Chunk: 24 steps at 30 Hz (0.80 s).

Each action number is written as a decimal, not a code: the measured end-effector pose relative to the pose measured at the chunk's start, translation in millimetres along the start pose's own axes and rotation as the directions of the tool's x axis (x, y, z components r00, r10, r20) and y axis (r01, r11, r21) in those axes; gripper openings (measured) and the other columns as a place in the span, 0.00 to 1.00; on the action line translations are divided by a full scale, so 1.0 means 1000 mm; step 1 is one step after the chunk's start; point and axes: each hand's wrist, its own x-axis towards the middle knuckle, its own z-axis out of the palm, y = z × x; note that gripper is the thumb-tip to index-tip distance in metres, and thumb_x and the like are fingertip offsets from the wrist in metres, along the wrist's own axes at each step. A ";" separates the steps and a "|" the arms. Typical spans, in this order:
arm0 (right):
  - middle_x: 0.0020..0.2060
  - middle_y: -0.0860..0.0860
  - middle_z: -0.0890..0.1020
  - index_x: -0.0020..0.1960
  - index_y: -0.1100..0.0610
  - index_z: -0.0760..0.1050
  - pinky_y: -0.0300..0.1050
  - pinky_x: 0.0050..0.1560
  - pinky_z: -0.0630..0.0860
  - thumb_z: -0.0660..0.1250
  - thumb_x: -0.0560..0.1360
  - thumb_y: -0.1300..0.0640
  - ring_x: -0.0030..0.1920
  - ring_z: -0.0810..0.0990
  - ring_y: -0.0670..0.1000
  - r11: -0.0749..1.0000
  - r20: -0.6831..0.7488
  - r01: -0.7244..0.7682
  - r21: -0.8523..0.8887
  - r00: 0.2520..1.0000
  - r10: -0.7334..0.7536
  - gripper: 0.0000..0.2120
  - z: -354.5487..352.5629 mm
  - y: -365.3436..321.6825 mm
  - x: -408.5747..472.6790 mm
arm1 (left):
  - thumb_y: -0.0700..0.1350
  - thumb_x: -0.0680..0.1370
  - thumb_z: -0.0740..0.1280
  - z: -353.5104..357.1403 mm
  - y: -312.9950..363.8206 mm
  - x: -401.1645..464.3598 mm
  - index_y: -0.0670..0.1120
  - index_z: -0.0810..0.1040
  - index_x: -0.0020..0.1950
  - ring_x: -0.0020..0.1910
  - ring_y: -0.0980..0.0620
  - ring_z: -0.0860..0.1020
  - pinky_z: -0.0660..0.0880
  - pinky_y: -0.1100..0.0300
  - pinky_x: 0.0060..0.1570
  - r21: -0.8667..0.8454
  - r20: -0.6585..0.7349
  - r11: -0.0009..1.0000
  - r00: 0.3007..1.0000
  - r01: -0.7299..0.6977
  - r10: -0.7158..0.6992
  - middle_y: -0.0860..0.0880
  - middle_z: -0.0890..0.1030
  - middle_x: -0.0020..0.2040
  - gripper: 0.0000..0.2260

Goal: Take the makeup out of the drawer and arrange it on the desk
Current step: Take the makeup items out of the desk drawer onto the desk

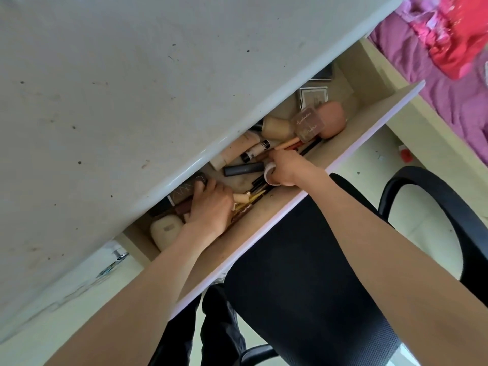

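The pulled-out drawer (pixel 311 186) under the pale desk (pixel 132 88) holds jumbled makeup. My left hand (pixel 211 204) reaches in at the drawer's left part, fingers curled on a dark compact (pixel 184 192), beside a bundle of thin pencils (pixel 245 204). My right hand (pixel 286 166) is at the drawer's middle, closed around a small white round jar (pixel 270 175). Around them lie a cream tube (pixel 237 149), a dark lipstick tube (pixel 244 169), a peach sponge (pixel 332 118), a brown palette (pixel 307 124) and a white case (pixel 166 229).
A black mesh office chair (pixel 303 260) stands right under the drawer front, its armrest (pixel 427 196) to the right. A bed with purple and red bedding (pixel 449 48) is at the upper right. Square compacts (pixel 314 96) lie at the drawer's far end.
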 end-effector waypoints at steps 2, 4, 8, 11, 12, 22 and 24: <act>0.59 0.60 0.74 0.67 0.60 0.67 0.45 0.50 0.71 0.59 0.77 0.58 0.58 0.74 0.59 1.000 0.003 0.016 0.020 1.000 -0.016 0.19 0.000 0.000 -0.003 | 0.43 0.77 0.58 0.000 0.000 -0.002 0.45 0.71 0.60 0.62 0.46 0.66 0.59 0.51 0.57 0.004 0.002 1.000 1.000 -0.014 0.014 0.46 0.74 0.60 0.12; 0.58 0.60 0.75 0.66 0.60 0.68 0.44 0.46 0.69 0.60 0.77 0.57 0.57 0.74 0.58 0.999 -0.005 0.031 0.026 1.000 -0.031 0.18 0.001 -0.001 -0.006 | 0.44 0.78 0.58 -0.001 0.000 -0.003 0.45 0.71 0.59 0.62 0.46 0.66 0.59 0.51 0.56 -0.002 0.007 1.000 0.999 -0.031 0.031 0.46 0.74 0.60 0.11; 0.57 0.59 0.76 0.63 0.61 0.69 0.44 0.46 0.69 0.62 0.76 0.56 0.56 0.75 0.58 0.994 -0.031 0.068 0.087 0.997 -0.066 0.17 -0.002 -0.001 -0.016 | 0.46 0.78 0.55 -0.001 -0.001 -0.009 0.44 0.71 0.58 0.59 0.46 0.68 0.58 0.53 0.55 -0.102 -0.006 0.993 0.998 -0.063 0.063 0.46 0.75 0.57 0.12; 0.55 0.59 0.77 0.62 0.61 0.71 0.47 0.49 0.73 0.62 0.76 0.56 0.54 0.76 0.58 0.975 -0.136 0.113 0.189 0.987 -0.088 0.16 -0.004 0.001 -0.030 | 0.46 0.79 0.56 -0.004 -0.002 -0.018 0.44 0.69 0.50 0.55 0.44 0.70 0.60 0.53 0.54 -0.315 -0.027 0.948 0.999 -0.043 0.037 0.43 0.75 0.52 0.07; 0.54 0.57 0.77 0.62 0.60 0.71 0.47 0.50 0.72 0.62 0.77 0.57 0.54 0.75 0.57 0.961 -0.183 0.129 0.245 0.980 -0.085 0.15 -0.004 0.001 -0.035 | 0.48 0.79 0.57 -0.007 -0.002 -0.022 0.45 0.66 0.47 0.52 0.43 0.72 0.63 0.52 0.51 -0.417 -0.024 0.908 1.000 -0.023 0.015 0.43 0.75 0.49 0.07; 0.55 0.55 0.78 0.60 0.56 0.72 0.36 0.39 0.80 0.66 0.76 0.57 0.48 0.80 0.48 0.489 -0.389 0.285 0.824 0.913 0.122 0.13 -0.015 -0.028 -0.085 | 0.53 0.77 0.62 -0.085 -0.015 -0.064 0.53 0.74 0.46 0.36 0.54 0.77 0.74 0.59 0.36 -0.963 0.003 0.265 0.987 0.046 -0.161 0.50 0.78 0.39 0.05; 0.55 0.55 0.78 0.60 0.57 0.71 0.38 0.41 0.81 0.67 0.75 0.57 0.45 0.81 0.47 0.439 -0.400 0.313 0.842 0.909 0.120 0.15 -0.023 -0.046 -0.085 | 0.51 0.77 0.65 -0.106 -0.032 -0.068 0.53 0.76 0.46 0.35 0.51 0.77 0.74 0.56 0.36 -0.994 0.006 0.103 0.969 0.032 -0.248 0.48 0.79 0.38 0.03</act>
